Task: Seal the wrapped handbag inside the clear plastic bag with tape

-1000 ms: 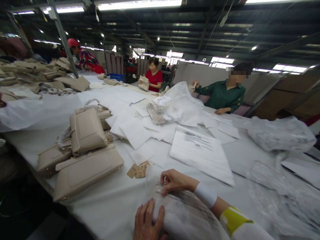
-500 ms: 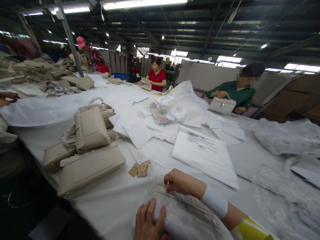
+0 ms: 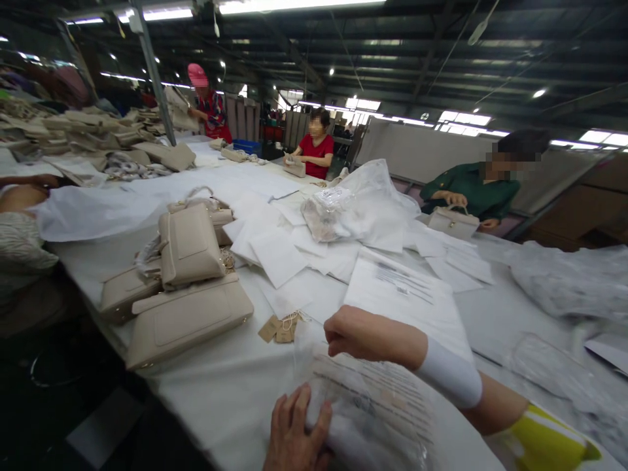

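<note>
A clear plastic bag (image 3: 373, 399) with printed lines and something whitish inside lies before me at the table's near edge. My left hand (image 3: 298, 428) rests on its left part, fingers spread and lying on the plastic. Over the bag's upper edge is my right hand (image 3: 358, 332), closed with the fingers curled down; whatever they pinch is hidden. Brown cardboard tags (image 3: 283, 328) with white strings lie just beyond the bag. Behind my right wrist is a flat white printed bag (image 3: 392, 288).
Beige handbags (image 3: 191, 320) are stacked at the left. White sheets (image 3: 279, 255) and a bulky plastic bag (image 3: 363, 203) cover the middle. More crumpled plastic (image 3: 574, 281) lies right. Several co-workers sit or stand around the table; one in green (image 3: 471, 186) holds a handbag.
My right hand has lifted a little from the bag and curled tighter, its forearm showing farther right. My left hand stays on the bag. The whole view has shifted slightly.
</note>
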Available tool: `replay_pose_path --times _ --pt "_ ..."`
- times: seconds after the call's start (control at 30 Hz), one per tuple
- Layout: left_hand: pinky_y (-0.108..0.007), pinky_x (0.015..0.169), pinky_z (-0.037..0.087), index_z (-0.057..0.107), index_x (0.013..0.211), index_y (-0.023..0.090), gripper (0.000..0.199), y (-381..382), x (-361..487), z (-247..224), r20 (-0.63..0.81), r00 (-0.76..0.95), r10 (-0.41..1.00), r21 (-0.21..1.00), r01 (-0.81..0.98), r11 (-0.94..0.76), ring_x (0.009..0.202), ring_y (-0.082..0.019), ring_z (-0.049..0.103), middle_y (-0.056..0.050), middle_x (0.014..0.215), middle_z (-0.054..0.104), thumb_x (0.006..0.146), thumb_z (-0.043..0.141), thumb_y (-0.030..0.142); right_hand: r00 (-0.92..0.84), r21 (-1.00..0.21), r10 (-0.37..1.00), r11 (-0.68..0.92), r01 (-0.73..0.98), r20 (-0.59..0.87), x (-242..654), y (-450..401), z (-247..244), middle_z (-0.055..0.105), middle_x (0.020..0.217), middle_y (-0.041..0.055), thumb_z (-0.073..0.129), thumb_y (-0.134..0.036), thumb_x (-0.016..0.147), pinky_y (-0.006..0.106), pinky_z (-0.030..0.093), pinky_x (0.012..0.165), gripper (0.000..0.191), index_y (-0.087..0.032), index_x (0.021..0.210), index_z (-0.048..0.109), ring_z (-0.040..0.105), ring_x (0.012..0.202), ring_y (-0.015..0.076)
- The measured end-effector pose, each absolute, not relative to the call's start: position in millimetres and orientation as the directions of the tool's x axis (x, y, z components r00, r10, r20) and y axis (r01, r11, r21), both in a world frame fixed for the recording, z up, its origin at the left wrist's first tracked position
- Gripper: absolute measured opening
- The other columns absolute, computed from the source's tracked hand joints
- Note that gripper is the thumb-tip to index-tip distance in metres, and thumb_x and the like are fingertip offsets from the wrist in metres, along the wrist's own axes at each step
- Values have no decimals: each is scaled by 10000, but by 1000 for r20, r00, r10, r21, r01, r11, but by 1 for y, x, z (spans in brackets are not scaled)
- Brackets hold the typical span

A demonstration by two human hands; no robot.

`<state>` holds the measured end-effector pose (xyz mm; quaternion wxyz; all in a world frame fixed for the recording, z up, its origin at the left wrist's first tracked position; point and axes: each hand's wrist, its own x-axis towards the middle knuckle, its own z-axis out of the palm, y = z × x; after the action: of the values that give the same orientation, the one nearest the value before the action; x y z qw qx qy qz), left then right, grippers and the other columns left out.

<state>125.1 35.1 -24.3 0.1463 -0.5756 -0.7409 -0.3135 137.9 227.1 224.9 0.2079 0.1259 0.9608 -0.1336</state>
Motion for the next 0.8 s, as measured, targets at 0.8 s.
replay_pose_path --times 0.8 --pt "-514 950 468 477 1369 300 812 31 127 -24 513 -300 804 335 933 135 1180 -350 501 -145 1356 506 655 819 480 -808 -243 323 840 484 -493 167 252 113 640 778 37 811 -574 572 290 369 591 540 -223 933 617 605 733 247"
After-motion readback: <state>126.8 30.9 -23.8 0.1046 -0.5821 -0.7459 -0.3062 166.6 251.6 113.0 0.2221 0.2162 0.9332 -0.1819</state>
